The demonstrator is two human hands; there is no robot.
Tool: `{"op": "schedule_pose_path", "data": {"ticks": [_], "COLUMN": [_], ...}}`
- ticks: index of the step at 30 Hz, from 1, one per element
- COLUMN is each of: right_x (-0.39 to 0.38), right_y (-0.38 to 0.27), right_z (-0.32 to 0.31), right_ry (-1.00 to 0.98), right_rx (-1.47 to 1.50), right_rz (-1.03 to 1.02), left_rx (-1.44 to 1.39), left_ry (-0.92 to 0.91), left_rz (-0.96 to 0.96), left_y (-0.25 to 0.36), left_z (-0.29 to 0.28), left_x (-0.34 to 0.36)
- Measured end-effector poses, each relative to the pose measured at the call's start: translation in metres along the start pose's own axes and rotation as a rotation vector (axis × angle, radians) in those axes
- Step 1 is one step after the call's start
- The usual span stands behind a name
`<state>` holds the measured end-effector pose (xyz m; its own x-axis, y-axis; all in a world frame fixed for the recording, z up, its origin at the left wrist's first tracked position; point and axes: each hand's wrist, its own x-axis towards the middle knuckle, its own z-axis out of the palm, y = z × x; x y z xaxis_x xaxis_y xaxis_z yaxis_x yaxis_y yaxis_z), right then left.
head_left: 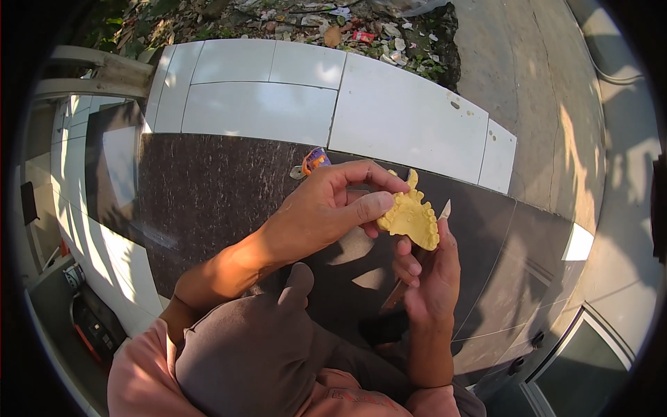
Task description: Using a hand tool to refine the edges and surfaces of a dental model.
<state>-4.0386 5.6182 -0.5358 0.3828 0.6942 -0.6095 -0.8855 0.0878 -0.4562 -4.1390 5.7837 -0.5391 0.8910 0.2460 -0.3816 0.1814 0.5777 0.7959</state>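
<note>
A yellow plaster dental cast (411, 217), with a row of moulded teeth round its curved rim, is up in front of me. My left hand (326, 201) pinches its left side between thumb and fingers. A narrow curved part of the cast rises at its far edge. Beside the cast's right side, my right hand (436, 267) is closed round a small knife (445, 209). The pale pointed blade sticks up past my thumb, and a brown handle slants down below the palm. My right fingertips are close under the cast's near edge; whether they touch it I cannot tell.
A purple and orange packet (316, 160) and a small metallic piece (297, 172) lie on the dark tiled floor (208, 194) beyond my left wrist. White tiles (410, 111) border it, with littered soil (347, 31) farther off. A black and orange case (97, 326) stands far left.
</note>
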Motion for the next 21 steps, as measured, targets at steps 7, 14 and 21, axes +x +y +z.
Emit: {"op": "schedule_pose_path", "data": {"ticks": [7, 14, 21], "right_x": [-0.001, 0.000, -0.001], "right_y": [0.002, 0.002, 0.001], "right_z": [0.003, 0.004, 0.009], "right_ry": [-0.017, 0.079, 0.102], "right_rx": [-0.066, -0.425, -0.517], "right_rz": [-0.097, -0.318, -0.391], "left_rx": [0.001, 0.068, 0.156], "left_ry": [-0.010, -0.009, 0.027], "left_rz": [0.029, 0.140, 0.288], "left_y": [0.002, -0.004, -0.004], "left_z": [0.000, 0.001, 0.003], "left_x": [-0.004, -0.006, -0.006]}}
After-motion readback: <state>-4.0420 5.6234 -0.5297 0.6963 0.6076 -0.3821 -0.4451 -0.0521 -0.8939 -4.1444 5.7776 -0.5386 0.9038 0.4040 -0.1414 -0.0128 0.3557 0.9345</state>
